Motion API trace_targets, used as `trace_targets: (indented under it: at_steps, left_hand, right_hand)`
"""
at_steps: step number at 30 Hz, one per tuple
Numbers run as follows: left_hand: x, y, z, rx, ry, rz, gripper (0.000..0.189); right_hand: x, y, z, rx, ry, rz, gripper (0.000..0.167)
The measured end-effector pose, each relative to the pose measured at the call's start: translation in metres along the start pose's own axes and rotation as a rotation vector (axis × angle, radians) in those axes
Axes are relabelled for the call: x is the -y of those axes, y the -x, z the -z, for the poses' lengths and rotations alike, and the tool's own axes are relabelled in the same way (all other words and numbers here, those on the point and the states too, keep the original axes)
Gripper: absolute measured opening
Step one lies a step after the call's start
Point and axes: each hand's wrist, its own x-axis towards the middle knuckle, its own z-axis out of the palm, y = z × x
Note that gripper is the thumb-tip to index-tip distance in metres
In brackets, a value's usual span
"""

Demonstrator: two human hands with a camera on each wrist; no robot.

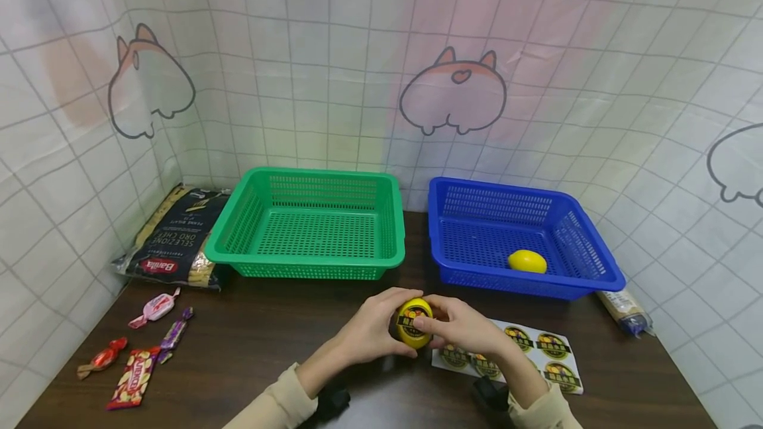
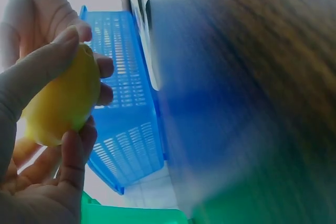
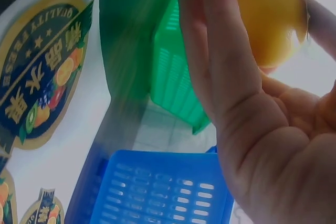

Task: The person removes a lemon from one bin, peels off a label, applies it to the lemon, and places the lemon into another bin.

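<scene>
Both hands hold a yellow lemon (image 1: 418,341) above the front middle of the table. A dark oval fruit sticker (image 1: 410,320) lies on the side of the lemon that faces the head camera. My left hand (image 1: 371,327) grips the lemon from the left, thumb below and fingers over its top. From the right, my right hand (image 1: 467,332) has its thumb against the sticker and its fingers round the far side. In the left wrist view, fingertips of both hands surround the lemon (image 2: 63,98). Under the right forearm lies a white sheet of similar stickers (image 1: 553,345).
A green basket (image 1: 322,261) stands at the back; right of it, a blue basket (image 1: 453,270) contains another lemon (image 1: 527,261). At left lie a pasta bag (image 1: 179,237) and several wrapped sweets (image 1: 134,376). A clear-wrapped packet (image 1: 622,310) sits by the right wall.
</scene>
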Motion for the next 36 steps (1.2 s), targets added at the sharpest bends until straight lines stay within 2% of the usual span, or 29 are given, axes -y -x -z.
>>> trace_targets:
  at_steps: [3,6,8,11,15,21,28,36]
  left_hand:
    - [0.0008,0.0000,0.0010,0.008,0.033,0.024,0.093]
    - [0.0010,-0.0001,0.0034,0.036,0.136,0.075,0.091]
    - [0.0006,-0.0007,0.0048,0.055,0.229,0.118,0.082]
    - [0.0013,-0.0014,0.0053,0.072,0.321,0.170,0.063]
    - [0.0033,-0.0022,0.0043,0.076,0.369,0.216,0.049]
    - [0.0036,-0.0024,0.0066,0.072,0.386,0.219,0.044]
    - [0.0058,-0.0033,0.0039,0.097,0.569,0.254,0.042]
    - [0.0019,-0.0022,0.0027,0.072,0.569,0.239,0.043]
  right_hand:
    - [0.0003,-0.0001,-0.0004,-0.013,-0.002,0.012,0.050]
    - [0.0006,-0.0001,-0.0014,-0.029,-0.010,0.021,0.050]
    - [0.0007,0.0000,-0.0019,-0.043,-0.017,0.019,0.050]
    - [0.0008,0.0000,-0.0026,-0.052,-0.026,0.020,0.050]
    - [0.0009,0.0000,-0.0033,-0.056,-0.019,0.029,0.052]
    - [0.0036,0.0004,-0.0036,-0.048,0.012,0.054,0.053]
    - [0.0039,0.0005,-0.0029,-0.036,0.002,0.067,0.052]
    - [0.0051,-0.0009,-0.0048,-0.065,-0.034,0.062,0.048]
